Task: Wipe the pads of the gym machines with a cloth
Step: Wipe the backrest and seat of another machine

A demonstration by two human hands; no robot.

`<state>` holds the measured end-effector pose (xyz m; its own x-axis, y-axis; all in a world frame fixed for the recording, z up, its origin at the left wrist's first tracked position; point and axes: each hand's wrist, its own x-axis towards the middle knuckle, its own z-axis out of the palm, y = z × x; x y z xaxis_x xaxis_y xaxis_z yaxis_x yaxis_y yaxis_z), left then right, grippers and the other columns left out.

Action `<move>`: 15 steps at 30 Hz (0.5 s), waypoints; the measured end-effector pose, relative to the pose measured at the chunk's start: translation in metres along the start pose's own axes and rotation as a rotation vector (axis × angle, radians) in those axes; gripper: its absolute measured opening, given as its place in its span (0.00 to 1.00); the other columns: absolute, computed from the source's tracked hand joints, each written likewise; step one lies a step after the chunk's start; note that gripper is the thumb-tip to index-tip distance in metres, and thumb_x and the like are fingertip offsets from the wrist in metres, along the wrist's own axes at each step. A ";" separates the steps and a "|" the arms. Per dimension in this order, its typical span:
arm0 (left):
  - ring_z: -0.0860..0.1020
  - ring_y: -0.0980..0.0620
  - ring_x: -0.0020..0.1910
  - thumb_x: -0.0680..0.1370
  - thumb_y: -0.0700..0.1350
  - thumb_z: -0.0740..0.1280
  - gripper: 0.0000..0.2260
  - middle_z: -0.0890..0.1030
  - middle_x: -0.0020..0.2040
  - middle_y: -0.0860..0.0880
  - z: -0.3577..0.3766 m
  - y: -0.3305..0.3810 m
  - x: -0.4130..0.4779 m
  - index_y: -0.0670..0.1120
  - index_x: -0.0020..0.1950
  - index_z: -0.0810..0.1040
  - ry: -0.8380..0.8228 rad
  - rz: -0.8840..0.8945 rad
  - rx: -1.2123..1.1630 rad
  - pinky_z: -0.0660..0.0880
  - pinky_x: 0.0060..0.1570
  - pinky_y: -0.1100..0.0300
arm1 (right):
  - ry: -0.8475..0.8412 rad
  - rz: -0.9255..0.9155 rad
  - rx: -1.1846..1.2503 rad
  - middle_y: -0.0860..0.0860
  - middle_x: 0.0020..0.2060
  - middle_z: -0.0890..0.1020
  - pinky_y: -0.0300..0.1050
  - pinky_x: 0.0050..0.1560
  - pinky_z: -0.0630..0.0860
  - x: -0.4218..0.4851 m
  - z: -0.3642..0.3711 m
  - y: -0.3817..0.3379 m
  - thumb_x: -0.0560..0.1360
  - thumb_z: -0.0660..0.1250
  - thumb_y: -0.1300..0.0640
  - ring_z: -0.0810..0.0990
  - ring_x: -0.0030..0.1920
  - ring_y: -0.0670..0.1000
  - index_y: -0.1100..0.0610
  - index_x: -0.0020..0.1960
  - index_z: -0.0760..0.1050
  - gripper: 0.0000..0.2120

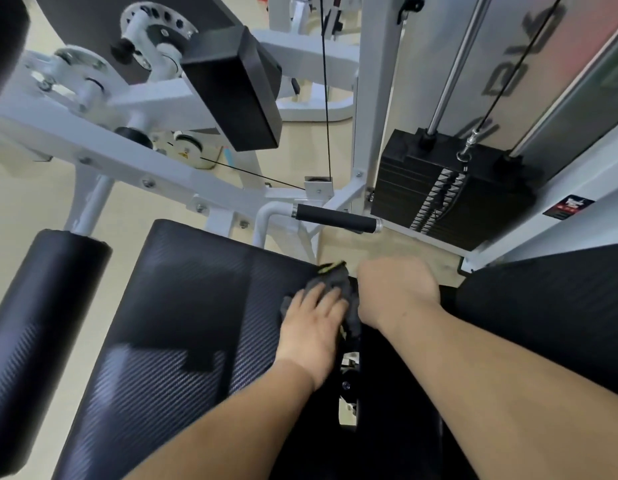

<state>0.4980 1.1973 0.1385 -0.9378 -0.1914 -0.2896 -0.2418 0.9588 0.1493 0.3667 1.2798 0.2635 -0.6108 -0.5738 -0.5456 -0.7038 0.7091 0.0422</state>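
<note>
Grey cloth (331, 283), edged with a strip of yellow-green, lay bunched at the far right edge of the black seat pad (183, 306), just where the pad ended over the gap beside it. The left hand (312, 322) pressed down on the near part of the cloth, its grip spread flat with the fingers straight and a little apart, curled round nothing. The right hand (397, 292) sat just beside the cloth on its right, back upward and wrist bent. Its fingers turned down out of sight, so I could not tell how far its grip was closed or whether it held anything. Both forearms were bare and reached in from the bottom of the view.

The seat pad had a fine woven pattern and caught patches of light. To its left, close by, stood a black roller pad (48, 306) on a white post. To the right of the gap lay another dark pad (543, 306) with the same pattern. Beyond the seat's far edge a black foam handle (335, 218) stuck out sideways from the white frame (127, 147).

Farther off, a blocky black pad (231, 88) hung from the frame's arm near a round plate with holes. A thin black cable (325, 98) ran straight down to a pulley on the frame. At the right stood the black weight stack (449, 188), with a shiny guide rod (453, 71) rising from it. Pale beige floor (23, 188) showed beneath the machine.
</note>
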 end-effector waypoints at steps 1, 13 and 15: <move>0.75 0.43 0.71 0.74 0.48 0.61 0.22 0.79 0.71 0.50 0.004 -0.002 -0.013 0.51 0.67 0.80 -0.025 0.091 0.042 0.72 0.71 0.46 | 0.029 -0.030 -0.022 0.50 0.56 0.84 0.46 0.49 0.71 -0.001 0.001 0.000 0.78 0.65 0.57 0.81 0.60 0.56 0.52 0.58 0.80 0.11; 0.79 0.44 0.62 0.80 0.53 0.62 0.17 0.80 0.65 0.50 -0.067 -0.012 0.116 0.59 0.70 0.73 -0.329 -0.076 0.039 0.76 0.58 0.46 | -0.016 0.056 -0.037 0.52 0.59 0.81 0.52 0.60 0.77 0.007 0.003 -0.002 0.76 0.65 0.60 0.76 0.61 0.57 0.52 0.63 0.77 0.16; 0.75 0.43 0.66 0.80 0.50 0.64 0.21 0.76 0.68 0.49 -0.065 0.010 0.119 0.53 0.74 0.69 -0.448 0.061 0.047 0.75 0.62 0.42 | -0.018 0.071 -0.043 0.51 0.60 0.81 0.53 0.60 0.77 0.011 0.006 0.000 0.77 0.65 0.58 0.76 0.63 0.56 0.53 0.66 0.75 0.17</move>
<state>0.3684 1.1704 0.1666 -0.7473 -0.0347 -0.6636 -0.1684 0.9759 0.1386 0.3620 1.2756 0.2523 -0.6531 -0.5151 -0.5551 -0.6745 0.7290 0.1170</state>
